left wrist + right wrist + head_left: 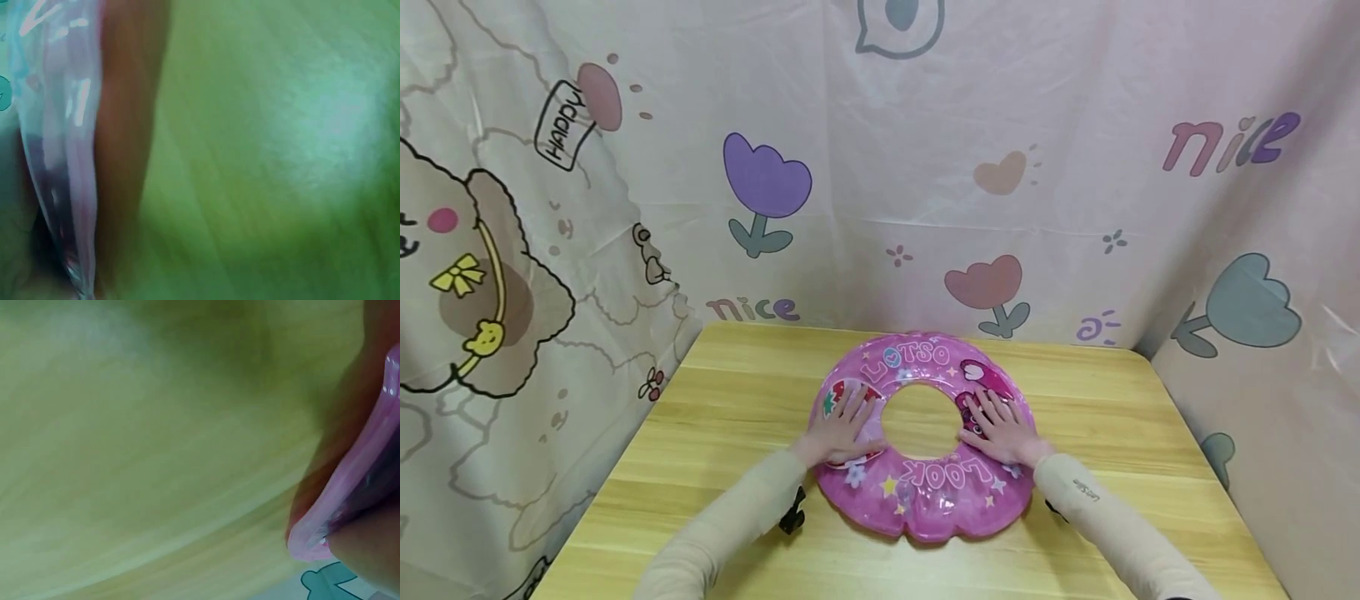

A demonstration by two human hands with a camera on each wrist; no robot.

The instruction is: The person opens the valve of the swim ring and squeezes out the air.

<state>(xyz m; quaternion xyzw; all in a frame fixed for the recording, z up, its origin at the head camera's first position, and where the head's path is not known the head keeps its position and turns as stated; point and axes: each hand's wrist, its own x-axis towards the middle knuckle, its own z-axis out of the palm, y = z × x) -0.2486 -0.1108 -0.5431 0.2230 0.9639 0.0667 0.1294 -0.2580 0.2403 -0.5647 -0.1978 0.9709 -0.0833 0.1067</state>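
Note:
A pink inflatable swim ring (925, 517) printed with letters, stars and a strawberry lies flat on the wooden table. My left hand (841, 427) rests on its left side with fingers spread over the strawberry print. On the right side my right hand (1003, 429) lies with spread fingers, partly covering a dark pink cartoon figure. The left wrist view shows only the shiny edge of the swim ring (81, 125) beside the tabletop. In the right wrist view the pink rim of the swim ring (340, 487) shows, with a blurred bit of skin below it.
The light wooden table (737, 367) extends around the ring on all sides. Behind it hangs a pale printed curtain (880, 167) with tulips and words, and it continues along the left and right sides. A black strap piece (793, 512) shows under the left forearm.

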